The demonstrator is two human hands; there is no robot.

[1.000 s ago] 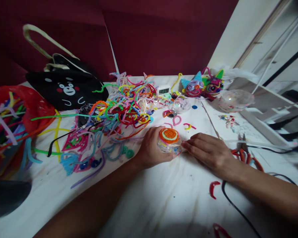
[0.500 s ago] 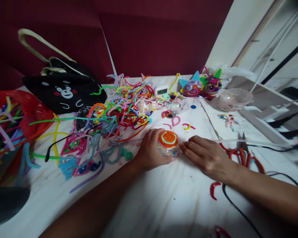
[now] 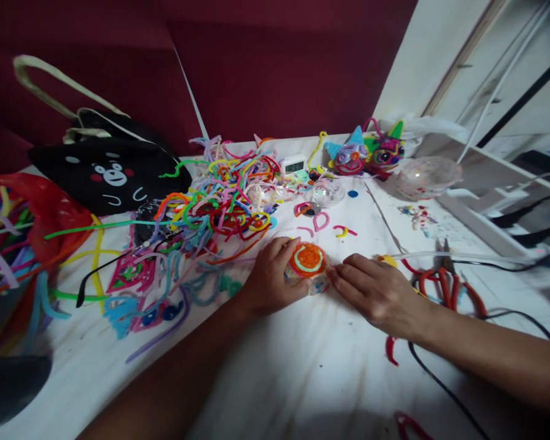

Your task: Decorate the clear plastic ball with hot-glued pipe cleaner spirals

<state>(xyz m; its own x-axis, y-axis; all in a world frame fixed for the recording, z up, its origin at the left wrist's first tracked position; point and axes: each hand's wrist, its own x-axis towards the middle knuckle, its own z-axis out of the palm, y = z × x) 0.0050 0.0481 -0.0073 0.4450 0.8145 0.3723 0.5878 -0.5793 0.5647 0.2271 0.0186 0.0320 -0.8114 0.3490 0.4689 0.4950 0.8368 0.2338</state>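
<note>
A small clear round craft piece [image 3: 307, 260] has an orange coil of pipe cleaner with a pale green arc on its top. My left hand [image 3: 272, 275] is wrapped round its left side, thumb in front and fingers behind. At its right edge, the bunched fingertips of my right hand [image 3: 371, 287] are pressed together; anything between them is hidden. Just behind the piece lie short pipe cleaner bits, among them a pink loop [image 3: 321, 221] and a yellow and red piece [image 3: 345, 231]. Right of my right hand lie orange-handled pliers [image 3: 449, 287].
A tangled heap of pipe cleaners [image 3: 229, 195] spreads over the left and back, near a black bag [image 3: 114, 171] and a red plastic bag [image 3: 59, 208]. At the back stand decorated figures [image 3: 351, 154], a small digital timer [image 3: 293, 165] and a clear bowl [image 3: 428, 177]. A black cable [image 3: 444, 385] runs at front right.
The view has shifted slightly. My left thumb has moved up against the front of the craft piece. A yellow item now shows behind my right hand. My right fingertips stay at the piece's edge.
</note>
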